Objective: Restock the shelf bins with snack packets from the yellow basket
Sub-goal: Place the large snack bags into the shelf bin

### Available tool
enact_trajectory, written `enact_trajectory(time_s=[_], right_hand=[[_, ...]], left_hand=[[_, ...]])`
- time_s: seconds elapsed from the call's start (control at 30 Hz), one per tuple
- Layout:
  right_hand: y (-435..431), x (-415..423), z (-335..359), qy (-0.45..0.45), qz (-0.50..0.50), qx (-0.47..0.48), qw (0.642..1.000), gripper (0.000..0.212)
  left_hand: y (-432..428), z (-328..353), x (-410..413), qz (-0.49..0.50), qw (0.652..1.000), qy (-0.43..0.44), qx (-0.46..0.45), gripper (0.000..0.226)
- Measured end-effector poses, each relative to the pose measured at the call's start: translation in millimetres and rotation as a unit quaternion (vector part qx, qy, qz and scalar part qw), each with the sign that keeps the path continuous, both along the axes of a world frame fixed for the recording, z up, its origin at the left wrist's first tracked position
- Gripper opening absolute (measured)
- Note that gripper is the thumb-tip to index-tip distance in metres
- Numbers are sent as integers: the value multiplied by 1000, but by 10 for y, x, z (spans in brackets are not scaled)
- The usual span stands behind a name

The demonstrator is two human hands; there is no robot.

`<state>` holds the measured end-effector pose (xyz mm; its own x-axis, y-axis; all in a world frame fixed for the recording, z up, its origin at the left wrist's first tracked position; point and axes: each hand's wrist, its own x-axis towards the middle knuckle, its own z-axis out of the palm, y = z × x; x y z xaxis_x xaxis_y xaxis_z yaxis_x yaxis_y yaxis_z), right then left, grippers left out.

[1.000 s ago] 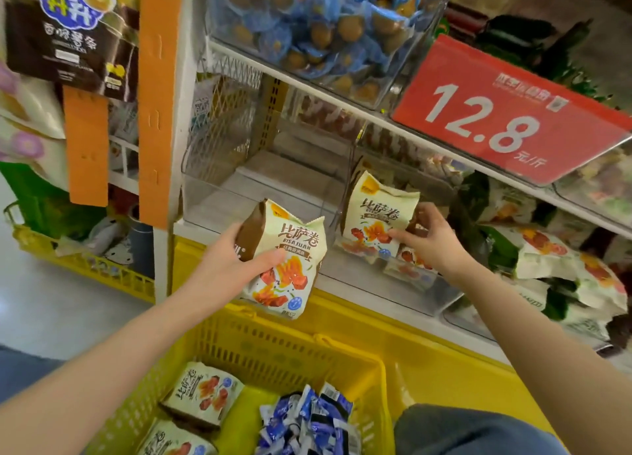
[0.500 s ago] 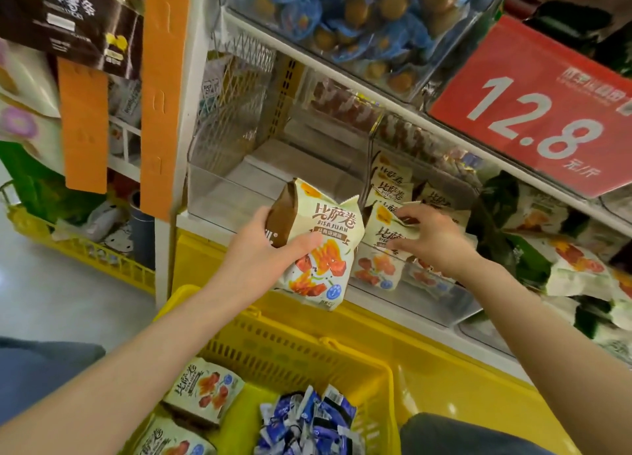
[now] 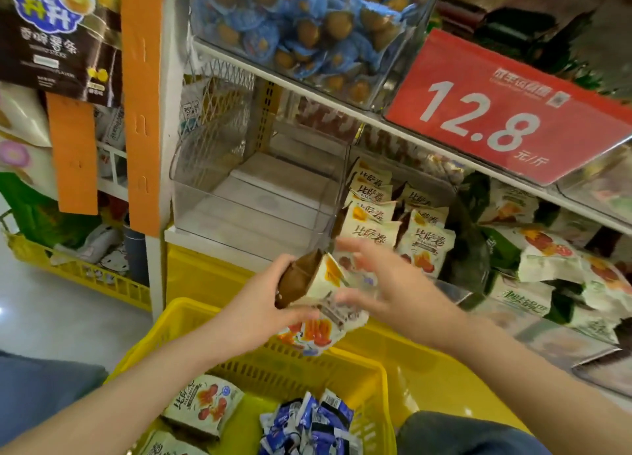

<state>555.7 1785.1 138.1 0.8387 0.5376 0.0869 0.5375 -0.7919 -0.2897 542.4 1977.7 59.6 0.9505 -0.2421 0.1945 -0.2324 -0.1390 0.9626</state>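
My left hand (image 3: 270, 304) grips a cream and brown snack packet (image 3: 318, 304) above the yellow basket (image 3: 307, 365), in front of the shelf. My right hand (image 3: 386, 283) is beside the packet with fingers spread and blurred, touching its right side. A clear bin (image 3: 441, 285) behind my hands holds several matching packets (image 3: 427, 246) standing in rows. To its left is a clear bin (image 3: 246, 194) with nothing in it. The basket holds more cream packets (image 3: 205, 403) and blue-and-white wrapped snacks (image 3: 307, 427).
A red 12.8 price sign (image 3: 506, 112) hangs from the upper shelf under a bin of blue-wrapped snacks (image 3: 307, 20). Green and white packets (image 3: 547, 266) fill the bin at right. An orange shelf post (image 3: 143, 112) stands left, with another yellow basket (image 3: 68, 266) on the floor.
My right hand has left the packet it put in the bin and come back to the packet in my left hand. My left hand has lowered and tilted its packet.
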Motion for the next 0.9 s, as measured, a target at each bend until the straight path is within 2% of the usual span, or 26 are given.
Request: enact_trajectory(time_s=[0.07,0.1,0.2,0.3,0.43,0.53,0.63,0.73,0.83,0.9], right_hand=[[3,-169,-80,-16,46,-83,995,85],[-9,-218,-113,-11,45,-93,995,85],[-141,-273,-126,8,23,-74,997,84],[-402,-263,16,-34,-4,-60,998,78],[-814,-203,423,-99,-96,-41,990,51],[-1151,-54,615,-187,-177,13,966,46],[-1317,176,613,-234,-217,-19,948,43],[-1305,440,460,-201,-205,-107,952,57],[-1256,722,267,-153,-173,-183,956,63],[-1233,898,184,-107,-193,-209,953,67]], left_hand=[[-85,-58,-85,-33,999,-16,9,54],[-117,-69,-116,-44,999,-25,20,56],[-234,-31,-168,-61,996,-40,57,57],[-427,142,-135,-50,988,-84,123,58],[-721,381,132,-16,956,-214,203,55],[-905,413,406,37,942,-229,243,46],[-992,253,624,40,904,-226,360,39],[-1035,87,695,31,870,-248,425,41],[-1041,34,704,39,875,-259,407,43],[-1028,14,703,34,875,-269,401,43]])
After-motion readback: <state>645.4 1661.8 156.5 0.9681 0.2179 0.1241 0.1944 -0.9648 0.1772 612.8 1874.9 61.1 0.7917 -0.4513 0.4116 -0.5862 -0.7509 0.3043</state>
